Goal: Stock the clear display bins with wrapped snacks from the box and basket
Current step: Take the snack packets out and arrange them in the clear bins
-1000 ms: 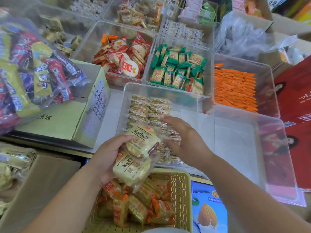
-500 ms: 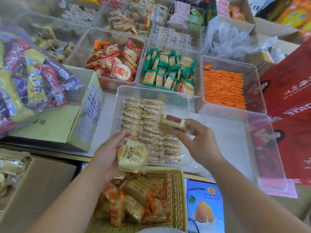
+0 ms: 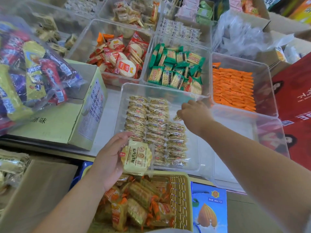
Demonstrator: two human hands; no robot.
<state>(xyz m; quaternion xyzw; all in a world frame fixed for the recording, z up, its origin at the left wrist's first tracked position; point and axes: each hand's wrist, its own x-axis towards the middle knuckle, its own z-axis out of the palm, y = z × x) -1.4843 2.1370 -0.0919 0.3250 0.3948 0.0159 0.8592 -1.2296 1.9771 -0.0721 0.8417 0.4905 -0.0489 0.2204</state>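
Note:
My left hand (image 3: 109, 158) holds a pale yellow wrapped biscuit pack (image 3: 137, 157) above the near edge of a clear bin (image 3: 158, 89). That bin carries neat rows of beige wrapped snacks (image 3: 148, 120). My right hand (image 3: 193, 115) reaches over the bin's right side, fingers pinched on a small wrapped snack (image 3: 176, 117) just past the third row's far end. Below, a yellow plastic basket (image 3: 180, 199) holds orange-and-gold wrapped snacks (image 3: 139, 204). A cardboard box (image 3: 52, 125) sits at the left.
A big clear bag of mixed snacks (image 3: 30, 69) rests on the cardboard box. Other clear bins hold red round crackers (image 3: 122, 58), green cracker packs (image 3: 176, 69) and orange sticks (image 3: 232, 88). An unfilled clear bin (image 3: 249, 132) stands at the right, beside a red carton (image 3: 296, 98).
My right hand took a pack from the left hand's stack and carried it up and right, over the bin. The left hand now holds one pack.

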